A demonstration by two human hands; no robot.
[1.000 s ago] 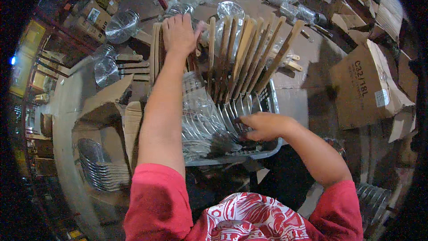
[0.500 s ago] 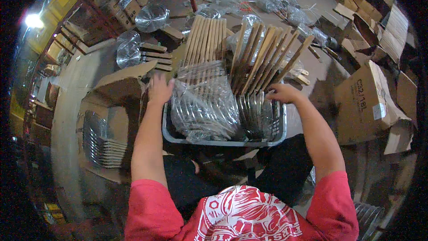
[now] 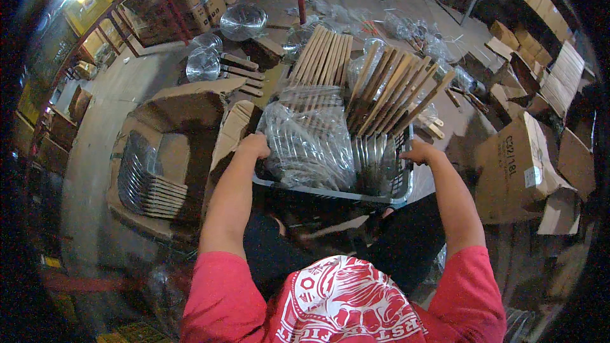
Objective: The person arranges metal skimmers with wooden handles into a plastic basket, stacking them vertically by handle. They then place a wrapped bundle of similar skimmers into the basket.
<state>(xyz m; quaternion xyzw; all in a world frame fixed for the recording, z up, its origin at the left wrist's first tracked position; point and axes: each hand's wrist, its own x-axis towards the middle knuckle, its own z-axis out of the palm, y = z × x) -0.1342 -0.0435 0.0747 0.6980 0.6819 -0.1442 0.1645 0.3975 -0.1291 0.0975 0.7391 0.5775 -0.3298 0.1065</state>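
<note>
A grey plastic basket (image 3: 327, 194) stands in front of me, filled with round, shiny metal-headed utensils on long flat wooden handles. My left hand (image 3: 255, 146) grips its left rim, while my right hand (image 3: 419, 152) is closed over the right rim. In the left half, a clear plastic bag (image 3: 308, 146) covers the metal heads of one bundle, its wooden handles (image 3: 322, 57) pointing away from me. The right half holds unwrapped metal heads (image 3: 375, 159), with wooden handles (image 3: 400, 89) fanned upward. My fingertips are partly hidden at both rims.
An open cardboard box (image 3: 181, 105) on the left holds a nested stack of similar utensils (image 3: 149, 174). More round metal heads (image 3: 204, 60) lie beyond it. A large carton (image 3: 515, 165) and torn cardboard stand right. Plastic wrap (image 3: 406, 28) litters the floor behind the basket.
My left hand has come down and nearer onto the basket's left rim. My right hand has shifted from beside the metal heads to the right rim. The whole view has shifted.
</note>
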